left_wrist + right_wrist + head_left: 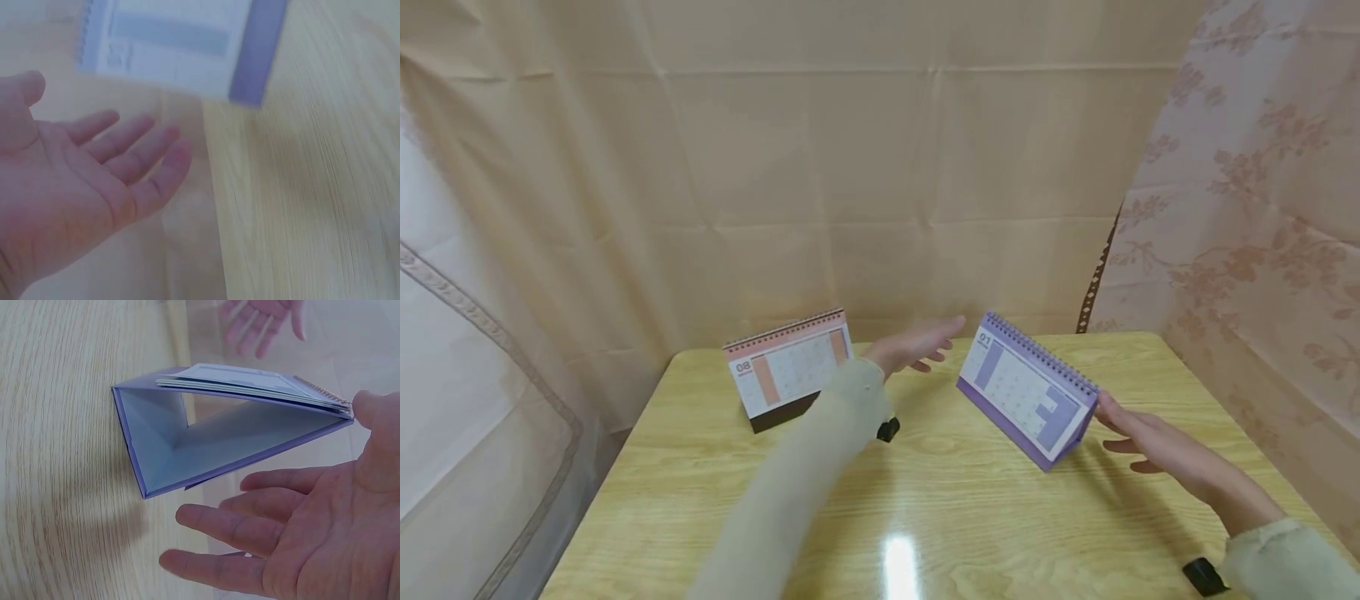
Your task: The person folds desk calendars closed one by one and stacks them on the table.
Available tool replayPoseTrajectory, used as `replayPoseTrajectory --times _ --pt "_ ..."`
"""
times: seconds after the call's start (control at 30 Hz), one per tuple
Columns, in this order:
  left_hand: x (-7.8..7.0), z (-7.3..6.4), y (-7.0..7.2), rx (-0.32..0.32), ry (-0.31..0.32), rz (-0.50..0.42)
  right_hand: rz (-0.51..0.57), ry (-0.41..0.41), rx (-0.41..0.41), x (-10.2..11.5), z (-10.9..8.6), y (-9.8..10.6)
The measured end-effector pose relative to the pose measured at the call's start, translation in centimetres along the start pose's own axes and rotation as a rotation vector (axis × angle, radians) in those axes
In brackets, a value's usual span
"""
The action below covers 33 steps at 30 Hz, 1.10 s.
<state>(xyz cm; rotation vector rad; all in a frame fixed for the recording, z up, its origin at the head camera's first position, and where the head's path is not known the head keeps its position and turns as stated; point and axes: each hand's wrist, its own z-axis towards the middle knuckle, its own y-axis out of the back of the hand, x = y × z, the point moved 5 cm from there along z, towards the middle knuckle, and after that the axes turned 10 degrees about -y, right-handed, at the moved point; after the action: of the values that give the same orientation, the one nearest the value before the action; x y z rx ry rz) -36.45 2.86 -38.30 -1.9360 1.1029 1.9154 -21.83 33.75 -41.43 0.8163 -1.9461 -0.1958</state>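
Note:
A purple desk calendar (1018, 387) with a spiral top and "01" on its page stands angled on the right of the table. My right hand (1165, 446) is at its right end, fingers extended; in the right wrist view the thumb (369, 409) lies right at the spiral corner and the fingers are spread beside the back panel. Off the calendar's left end is my left hand (917, 346), palm turned toward it, with loosely straight fingers (165, 175) and nothing held. A pink-topped desk calendar (793, 367) marked "08" stands at left, its right end partly covered by my left sleeve.
The wood-grain table (985, 517) ends at a beige curtain (880, 167) behind. Floral cloth (1262, 208) hangs on the right, pale cloth (460, 400) on the left. Small black devices (1204, 577) show at both cuffs.

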Motion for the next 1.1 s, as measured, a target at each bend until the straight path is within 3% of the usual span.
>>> replayPoseTrajectory --times 0.27,0.4,0.53,0.73,1.1 --pt "-2.7 2.5 -3.1 -0.036 -0.071 -0.004 -0.008 0.001 -0.022 0.1 -0.2 0.1" --pt "-3.2 3.4 -3.7 -0.072 -0.098 -0.046 0.001 0.008 -0.023 0.4 -0.2 -0.1" --pt "-3.3 3.5 -3.6 -0.113 -0.097 -0.047 0.016 0.034 -0.024 1.3 0.4 -0.5" --pt "-3.2 2.7 -3.4 -0.176 -0.069 0.017 -0.002 0.026 -0.021 1.8 0.8 -0.6" --pt "-3.3 3.7 -5.3 -0.268 -0.035 0.038 -0.026 -0.041 -0.039 0.3 0.7 -0.4"
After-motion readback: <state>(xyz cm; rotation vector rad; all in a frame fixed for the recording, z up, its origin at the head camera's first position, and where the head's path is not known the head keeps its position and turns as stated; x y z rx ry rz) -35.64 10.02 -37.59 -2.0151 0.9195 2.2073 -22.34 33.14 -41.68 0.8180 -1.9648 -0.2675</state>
